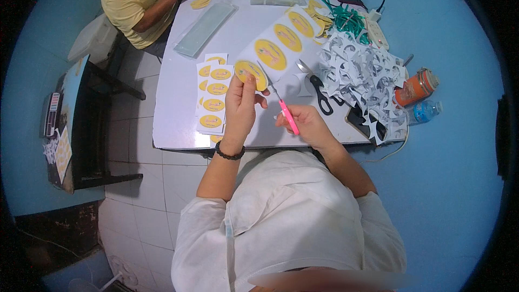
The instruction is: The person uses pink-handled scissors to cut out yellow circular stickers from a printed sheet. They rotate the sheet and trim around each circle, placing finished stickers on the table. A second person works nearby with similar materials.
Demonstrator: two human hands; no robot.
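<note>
My left hand (pixel 242 103) pinches the near end of a white paper strip (pixel 272 74) printed with yellow oval labels. In my right hand (pixel 305 123) is a pair of pink-handled scissors (pixel 289 117); its blades reach the paper beside the nearest yellow oval (pixel 250 74), which has a curved cut edge. Stacked uncut label strips (pixel 211 104) lie on the table left of my left hand. Black-handled scissors (pixel 321 93) rest on the table beyond my right hand, near a large heap of white paper offcuts (pixel 357 65). Cut yellow ovals (pixel 322 22) lie behind the strip's far end.
A person in a yellow shirt (pixel 136 4) works at the table's far left, near clear plastic sleeves (pixel 206 28). At right are green ribbon (pixel 348 20), a power strip (pixel 376 34), an orange jar (pixel 417 87), a water bottle (pixel 423 111) and a phone (pixel 359 123).
</note>
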